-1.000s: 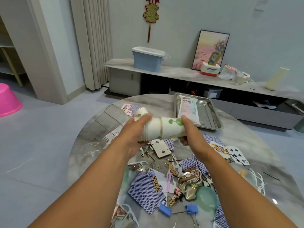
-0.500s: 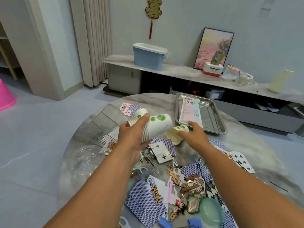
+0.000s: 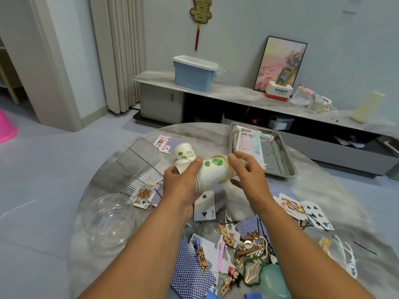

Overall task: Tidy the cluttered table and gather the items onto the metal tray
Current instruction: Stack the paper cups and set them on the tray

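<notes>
Left hand point(image 3: 183, 182) wrapped around a stack of nested paper cups point(image 3: 210, 172), white with green leaf print, held on its side above the bench point(image 3: 323, 190), open mouth pointing toward the right hand point(image 3: 246, 171). Right hand at the stack's mouth, fingers loosely curled, fingertips at the rim of the outermost cup; whether they pinch the rim or only touch it, cannot tell.

One more paper cup point(image 3: 184, 151) stands just behind the stack, near the left hand.

Metal tray point(image 3: 280, 160) on the far right part of the bench, just beyond the right hand. A flat white packet point(image 3: 248, 143) lies inside along its left side.

Playing cards scattered over the bench: a club card point(image 3: 204, 206) under the hands, a fan of cards point(image 3: 306, 210) to the right, blue-backed cards point(image 3: 190, 270) near the front edge. Clear plastic box point(image 3: 133, 167) and clear round lid point(image 3: 108, 221) on the left. Heap of trinkets and keychains point(image 3: 248, 249) at front centre, a pale green object point(image 3: 274, 279) beside it.
</notes>
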